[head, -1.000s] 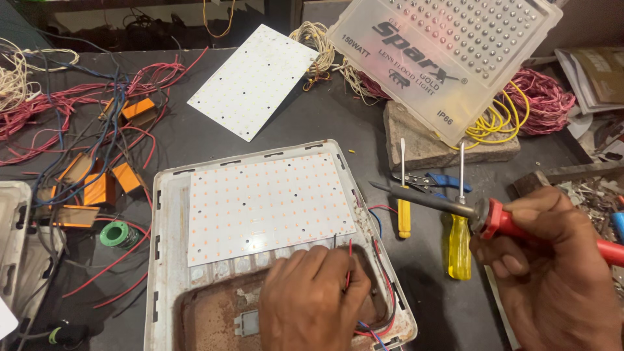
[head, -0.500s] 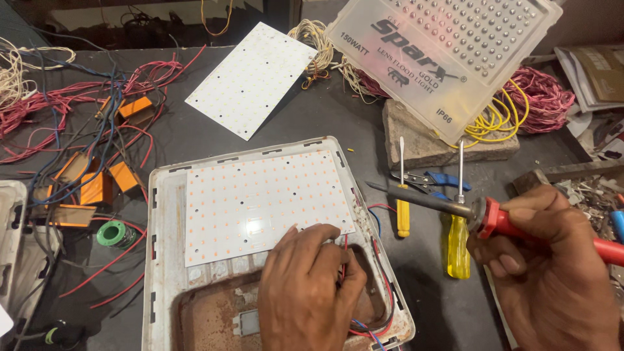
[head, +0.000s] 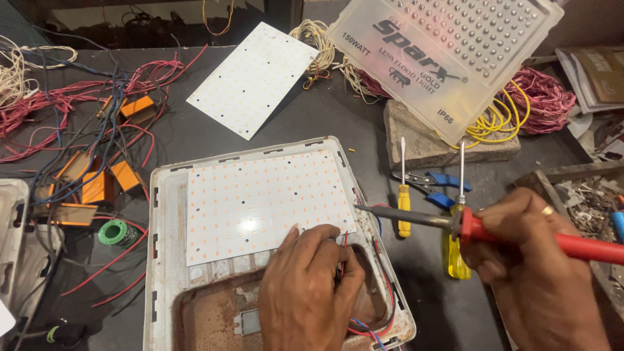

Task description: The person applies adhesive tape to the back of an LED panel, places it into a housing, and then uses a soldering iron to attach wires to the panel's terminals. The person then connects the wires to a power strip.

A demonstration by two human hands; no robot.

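LED board (head: 260, 201) in housing (head: 166, 260) | left hand (head: 309, 289) pinching wires (head: 342, 250) at its edge | right hand (head: 533, 260) gripping soldering iron (head: 468, 224)

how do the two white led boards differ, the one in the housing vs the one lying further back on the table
The near board sits inside the white housing, with the left hand at its lower edge; the far board lies loose on the dark table, untouched. The near board looks larger and squarer to the camera; the far board is skewed. Both are white rectangles dotted with rows of small LEDs.

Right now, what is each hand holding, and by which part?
The right hand holds a soldering iron by its red handle. The left hand pinches thin wires at the LED board edge; the exact grip is hidden.
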